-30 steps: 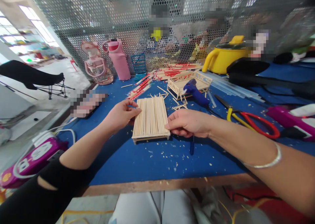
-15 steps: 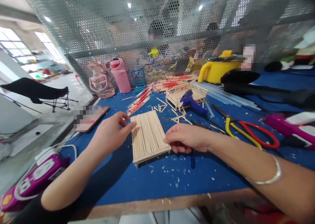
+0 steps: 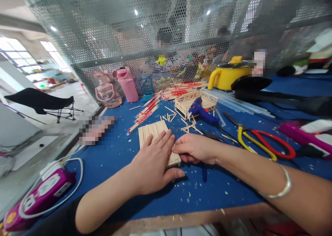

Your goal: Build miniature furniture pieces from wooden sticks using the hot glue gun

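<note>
A small panel of wooden sticks laid side by side (image 3: 147,132) sits on the blue table. My left hand (image 3: 155,161) lies flat over its near part, fingers stretched out and thumb spread to the right. Its palm hides much of the sticks. At the panel's right edge is my right hand (image 3: 193,149), its fingers curled together and pinching the edge. Beyond the panel lie short loose sticks (image 3: 190,127). A blue glue gun (image 3: 204,114) leans on a stick-built tray with railings (image 3: 178,108).
Red-wrapped stick bundles (image 3: 147,110), a pink bottle (image 3: 127,85) and a yellow pot (image 3: 228,78) stand or lie behind. Scissors with red and yellow handles (image 3: 272,146) are at the right. A purple power strip (image 3: 41,198) is at the left. People are behind the mesh.
My left hand has moved right from the panel's left edge and now lies flat across it. My right hand stays at the right edge. The view has shifted slightly.
</note>
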Motion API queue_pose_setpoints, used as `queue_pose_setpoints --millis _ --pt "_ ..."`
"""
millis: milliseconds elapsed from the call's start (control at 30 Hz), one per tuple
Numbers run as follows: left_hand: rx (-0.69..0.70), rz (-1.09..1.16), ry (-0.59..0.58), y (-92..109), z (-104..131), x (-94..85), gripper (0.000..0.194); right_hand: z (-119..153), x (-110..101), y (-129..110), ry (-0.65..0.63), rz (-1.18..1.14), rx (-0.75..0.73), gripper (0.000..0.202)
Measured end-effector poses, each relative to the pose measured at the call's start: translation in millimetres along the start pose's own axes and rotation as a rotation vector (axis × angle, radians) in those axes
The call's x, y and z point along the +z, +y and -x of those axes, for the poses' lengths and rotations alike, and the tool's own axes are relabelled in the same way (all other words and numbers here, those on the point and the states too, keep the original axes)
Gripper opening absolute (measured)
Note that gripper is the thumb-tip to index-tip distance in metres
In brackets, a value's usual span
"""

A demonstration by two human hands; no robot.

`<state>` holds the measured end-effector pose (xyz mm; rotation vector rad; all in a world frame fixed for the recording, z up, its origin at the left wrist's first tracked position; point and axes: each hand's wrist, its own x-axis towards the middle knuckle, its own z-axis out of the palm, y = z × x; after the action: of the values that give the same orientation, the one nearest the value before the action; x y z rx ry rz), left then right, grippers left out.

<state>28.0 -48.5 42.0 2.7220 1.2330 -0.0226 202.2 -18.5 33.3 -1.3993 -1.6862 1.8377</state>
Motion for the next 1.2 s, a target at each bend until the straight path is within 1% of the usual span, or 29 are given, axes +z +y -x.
queue_pose_setpoints --millis 100,267,333,567,767,867,967,1033,1200 --pt "-0.002 -0.035 0.014 0.5 -0.4 1.6 0.085 0.2 -1.5 0.2 -0.006 0.014 -0.020 0.028" --pt "0.005 -0.081 0.045 0.9 -1.2 5.2 0.084 2.6 -10.2 -2.3 -0.149 0.062 -0.025 0.023" --pt "0.007 -0.093 0.049 0.2 -1.5 6.4 0.087 3.0 -12.3 -3.4 -0.164 0.062 -0.013 0.019" --pt "0.034 -0.089 0.078 -1.8 -1.3 8.3 0.086 2.3 -3.3 -7.7 -0.085 0.018 0.060 0.018" --pt "0.026 -0.096 0.065 -2.1 -1.3 9.2 0.082 2.7 1.0 -9.1 -0.048 -0.026 0.065 0.018" --pt "0.022 -0.097 0.076 -1.8 -0.8 9.1 0.076 3.1 -0.4 -8.2 -0.040 -0.009 0.063 0.017" --pt "0.021 -0.104 0.092 -1.0 -1.0 8.3 0.072 5.1 -3.0 -7.2 -0.054 0.035 0.029 0.016" --pt "0.018 -0.110 0.080 -0.1 -2.0 7.9 0.070 6.9 -4.2 -7.0 -0.054 0.084 0.004 0.015" --pt "0.000 -0.121 0.017 2.3 -2.3 6.1 0.071 8.1 -2.1 -8.0 0.021 0.144 0.009 0.016"
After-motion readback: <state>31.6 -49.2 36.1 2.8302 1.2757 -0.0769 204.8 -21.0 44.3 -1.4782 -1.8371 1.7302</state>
